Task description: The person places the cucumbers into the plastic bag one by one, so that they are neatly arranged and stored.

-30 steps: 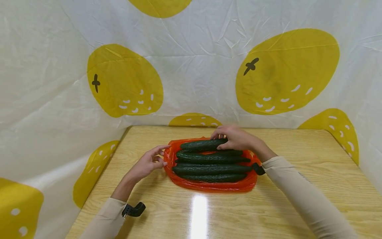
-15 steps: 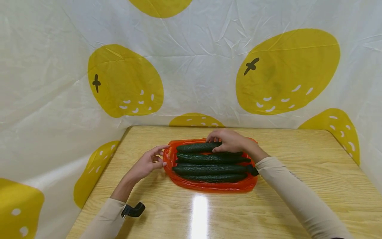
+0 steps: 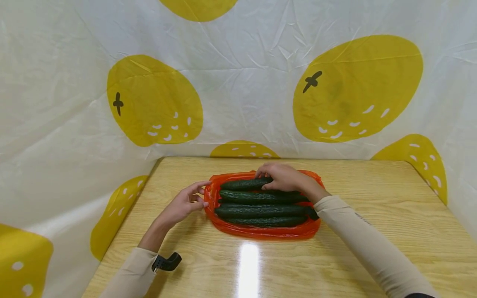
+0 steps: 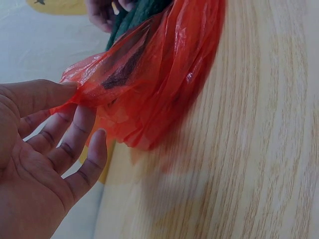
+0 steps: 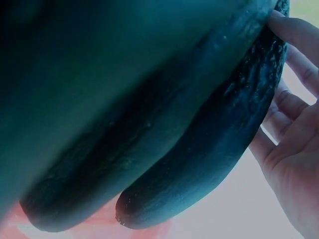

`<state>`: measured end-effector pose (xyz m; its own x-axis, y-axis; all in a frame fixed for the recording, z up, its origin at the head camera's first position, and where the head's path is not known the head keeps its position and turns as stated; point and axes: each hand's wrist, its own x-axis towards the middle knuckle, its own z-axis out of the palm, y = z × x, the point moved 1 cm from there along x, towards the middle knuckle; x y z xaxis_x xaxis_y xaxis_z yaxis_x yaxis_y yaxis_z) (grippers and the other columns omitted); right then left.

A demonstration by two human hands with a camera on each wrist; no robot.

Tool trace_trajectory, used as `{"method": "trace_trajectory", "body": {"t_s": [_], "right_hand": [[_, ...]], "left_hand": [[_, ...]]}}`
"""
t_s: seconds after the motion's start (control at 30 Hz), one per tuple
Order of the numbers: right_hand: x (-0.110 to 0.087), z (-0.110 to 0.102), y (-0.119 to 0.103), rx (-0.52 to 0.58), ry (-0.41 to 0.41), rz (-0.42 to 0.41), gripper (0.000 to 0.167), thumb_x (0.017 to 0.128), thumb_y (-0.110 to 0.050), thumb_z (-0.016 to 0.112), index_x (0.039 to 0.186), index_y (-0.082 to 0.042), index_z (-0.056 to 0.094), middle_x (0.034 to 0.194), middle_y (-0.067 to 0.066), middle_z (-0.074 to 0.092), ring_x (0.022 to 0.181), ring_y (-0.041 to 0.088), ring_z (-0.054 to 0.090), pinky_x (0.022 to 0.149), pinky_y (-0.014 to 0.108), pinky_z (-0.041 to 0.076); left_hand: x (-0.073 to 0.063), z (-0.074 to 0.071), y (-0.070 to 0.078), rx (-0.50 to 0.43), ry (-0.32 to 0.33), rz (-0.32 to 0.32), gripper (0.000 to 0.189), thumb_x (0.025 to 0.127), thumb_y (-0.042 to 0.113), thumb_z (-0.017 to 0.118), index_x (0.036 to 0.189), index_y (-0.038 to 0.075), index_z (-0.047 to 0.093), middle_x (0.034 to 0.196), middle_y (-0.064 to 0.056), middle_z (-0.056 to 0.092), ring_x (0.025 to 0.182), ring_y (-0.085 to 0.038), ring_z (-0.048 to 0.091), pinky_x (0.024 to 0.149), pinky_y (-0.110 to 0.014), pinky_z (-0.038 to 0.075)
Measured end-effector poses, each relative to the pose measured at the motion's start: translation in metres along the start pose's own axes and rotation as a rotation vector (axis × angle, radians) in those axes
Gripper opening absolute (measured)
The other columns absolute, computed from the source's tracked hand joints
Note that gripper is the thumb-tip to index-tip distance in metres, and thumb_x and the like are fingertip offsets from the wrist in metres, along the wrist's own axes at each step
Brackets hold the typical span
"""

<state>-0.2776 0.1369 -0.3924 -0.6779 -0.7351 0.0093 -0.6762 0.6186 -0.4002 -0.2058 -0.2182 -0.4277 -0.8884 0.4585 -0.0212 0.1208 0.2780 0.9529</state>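
Note:
Several dark green cucumbers (image 3: 261,211) lie side by side in an opened red plastic bag (image 3: 268,236). My left hand (image 3: 184,205) pinches the bag's left rim between thumb and fingers, seen closely in the left wrist view, where the thin bag (image 4: 164,94) stretches away from the fingertips. At the far side of the bag, my right hand (image 3: 285,177) holds the rearmost cucumber (image 3: 240,184) near its right part. In the right wrist view, the thumb lies on that cucumber (image 5: 214,144) and the fingers reach behind it. The hand hides its right end in the head view.
The bag rests on a light wood table (image 3: 372,223) with a bright light reflection in front. A white curtain (image 3: 246,95) with yellow fruit prints rises behind the table and along its sides. A black wrist mount (image 3: 167,262) sticks out from the left sleeve.
My right hand has moved left and slightly nearer, shifting the rearmost cucumber left and lower into the bag. The left hand has stayed at the bag's rim.

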Motion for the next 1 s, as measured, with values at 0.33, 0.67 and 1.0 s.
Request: {"method": "trace_trajectory", "body": {"t_s": [0.33, 0.67, 1.0], "right_hand": [[-0.002, 0.000, 0.004, 0.058, -0.077, 0.003, 0.037, 0.096, -0.021, 0.072, 0.132, -0.012, 0.064, 0.130, 0.005, 0.063, 0.117, 0.028, 0.062, 0.099, 0.047, 0.051], [-0.016, -0.006, 0.015, 0.067, -0.095, 0.015, 0.042, 0.096, -0.017, 0.072, 0.135, -0.006, 0.062, 0.133, 0.011, 0.062, 0.118, 0.031, 0.060, 0.101, 0.050, 0.049], [-0.026, -0.010, 0.024, 0.089, -0.086, 0.024, 0.041, 0.096, -0.015, 0.071, 0.135, -0.007, 0.062, 0.133, 0.009, 0.064, 0.118, 0.031, 0.062, 0.100, 0.051, 0.050]], "left_hand": [[-0.002, -0.001, -0.001, 0.025, 0.002, 0.003, 0.061, 0.095, -0.002, 0.067, 0.152, 0.004, 0.044, 0.119, -0.021, 0.048, 0.090, -0.025, 0.063, 0.080, -0.039, 0.060], [0.000, -0.001, 0.000, 0.021, -0.002, -0.004, 0.061, 0.095, -0.001, 0.067, 0.152, 0.004, 0.044, 0.119, -0.022, 0.049, 0.091, -0.027, 0.063, 0.080, -0.043, 0.060], [0.001, 0.000, 0.001, 0.015, -0.006, -0.001, 0.061, 0.096, 0.000, 0.067, 0.152, 0.005, 0.044, 0.120, -0.022, 0.050, 0.092, -0.027, 0.064, 0.081, -0.044, 0.060]]}}
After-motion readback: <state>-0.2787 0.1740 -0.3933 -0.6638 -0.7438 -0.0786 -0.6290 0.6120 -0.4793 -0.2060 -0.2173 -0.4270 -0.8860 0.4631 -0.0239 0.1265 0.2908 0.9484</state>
